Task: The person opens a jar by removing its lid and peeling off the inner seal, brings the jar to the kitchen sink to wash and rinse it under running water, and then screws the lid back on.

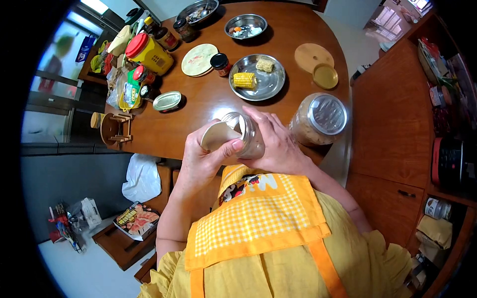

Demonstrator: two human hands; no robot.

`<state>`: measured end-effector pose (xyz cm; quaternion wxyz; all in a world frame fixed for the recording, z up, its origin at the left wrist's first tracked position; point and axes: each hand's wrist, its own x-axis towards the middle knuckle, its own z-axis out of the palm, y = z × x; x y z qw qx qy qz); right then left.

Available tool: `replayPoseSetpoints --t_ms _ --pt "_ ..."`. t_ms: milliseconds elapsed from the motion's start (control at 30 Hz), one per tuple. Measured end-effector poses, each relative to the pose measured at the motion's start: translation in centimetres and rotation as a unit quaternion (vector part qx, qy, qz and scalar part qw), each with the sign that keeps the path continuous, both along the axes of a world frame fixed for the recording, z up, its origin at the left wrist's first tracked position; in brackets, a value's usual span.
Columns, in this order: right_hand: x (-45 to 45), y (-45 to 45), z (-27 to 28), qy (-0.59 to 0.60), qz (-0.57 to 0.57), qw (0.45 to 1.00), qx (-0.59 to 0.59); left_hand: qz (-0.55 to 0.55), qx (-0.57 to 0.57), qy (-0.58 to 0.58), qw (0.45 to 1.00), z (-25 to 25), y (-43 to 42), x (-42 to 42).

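Near the table's front edge, my left hand (pixel 201 151) pinches a pale, round, flat piece (pixel 217 136), its edge at the mouth of a glass jar (pixel 254 141). My right hand (pixel 278 139) is wrapped round the far side of that jar, which is tilted toward my left hand. What the jar holds is hard to make out. Just right of my right hand stands a larger jar (pixel 323 119) with brownish contents. Beyond my hands, a steel plate (pixel 271 89) bears a yellow corn piece (pixel 244 80) and a paler one (pixel 265 64).
Left on the table (pixel 198 119) are an oval tin (pixel 168 101), a yellow tub with red lid (pixel 149 53) and bottles. A dark-lidded jar (pixel 220 64) stands by a round board (pixel 198 59). Farther back are steel bowls (pixel 246 26); at right, a wooden disc (pixel 313 57) and golden lid (pixel 325 76).
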<state>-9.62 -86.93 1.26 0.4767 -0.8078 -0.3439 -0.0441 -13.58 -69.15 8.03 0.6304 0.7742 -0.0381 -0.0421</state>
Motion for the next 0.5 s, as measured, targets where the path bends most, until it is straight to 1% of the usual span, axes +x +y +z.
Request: replayPoseSetpoints --t_ms 67,133,167,267,300,400,433,500 --pt "-0.1 0.2 -0.1 0.015 0.002 1.000 0.009 0.017 -0.008 -0.005 1.000 -0.1 -0.4 -0.1" --pt "-0.1 0.4 -0.1 0.048 0.005 0.999 0.023 0.032 0.136 -0.143 0.980 -0.7 -0.3 0.1" --pt "-0.1 0.4 -0.1 0.064 0.006 0.997 0.030 0.039 0.206 -0.211 0.955 -1.1 -0.3 0.2" --pt "0.3 0.7 -0.7 0.055 0.016 0.997 0.060 0.073 0.293 -0.395 0.868 -1.9 -1.1 0.2" --pt "0.5 0.6 -0.6 0.044 0.021 0.997 0.064 0.086 0.291 -0.405 0.863 -2.5 -1.1 -0.2" --pt "0.9 0.0 -0.6 0.021 0.031 0.996 0.078 0.020 0.223 -0.368 0.902 -2.1 -0.8 -0.3" --pt "1.0 -0.1 -0.7 0.017 0.030 0.996 0.084 -0.014 0.219 -0.299 0.929 -1.0 -0.5 -0.4" --pt "1.0 -0.3 -0.7 -0.002 0.028 0.997 0.078 -0.029 0.201 -0.235 0.951 -0.5 -0.2 -0.6"
